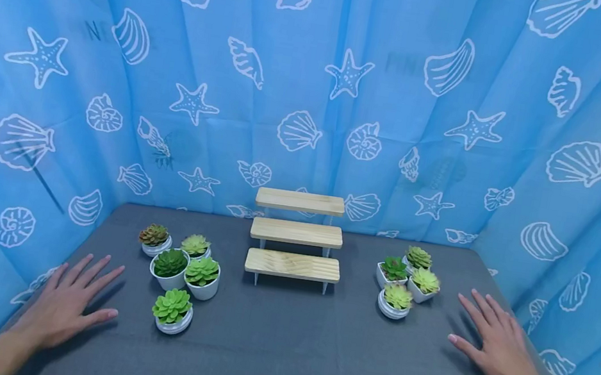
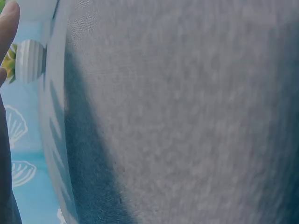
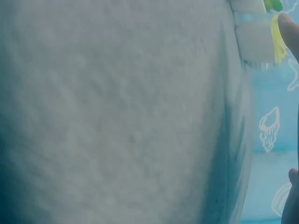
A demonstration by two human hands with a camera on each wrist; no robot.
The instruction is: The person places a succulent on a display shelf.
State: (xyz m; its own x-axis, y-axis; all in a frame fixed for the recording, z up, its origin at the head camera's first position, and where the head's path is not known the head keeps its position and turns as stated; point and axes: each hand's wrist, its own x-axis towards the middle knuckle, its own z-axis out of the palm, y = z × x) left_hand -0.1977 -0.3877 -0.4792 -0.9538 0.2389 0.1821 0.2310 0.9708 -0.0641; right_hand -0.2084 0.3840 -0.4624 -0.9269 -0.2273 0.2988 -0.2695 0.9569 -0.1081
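**potted_pete:** Fingers point(image 1: 90, 269) on the left hand point(image 1: 62, 306) are straight and spread, palm flat on the grey tablecloth point(image 1: 276, 352), holding nothing. Right hand point(image 1: 495, 347) is the same deal: flat, splayed, nothing in it. The wrist views are basically just cloth filling the frame, with a fingertip at the edge.

**succ_sally:** So where are the plants relative to all that?

**potted_pete:** Five little potted succulents sit in a cluster on the left, and the front one point(image 1: 172, 311) is nearest the left hand, near but not touching. Four more are bunched on the right, with the closest one point(image 1: 396, 300) near the right hand. The three-step wooden riser point(image 1: 296, 239) stands between the two groups at the back, all steps bare.

**succ_sally:** What would you worry about?

**potted_pete:** Mostly the crowding, I'd guess. The pots in each group are touching or just beside each other (the left bunch especially), so fingers going in for a middle one could knock its neighbours over. The steps look narrow too, so a pot set off-centre might tip off the edge. The curtain point(image 1: 315, 86) also hangs right behind the top step, and a reach up there could brush it.
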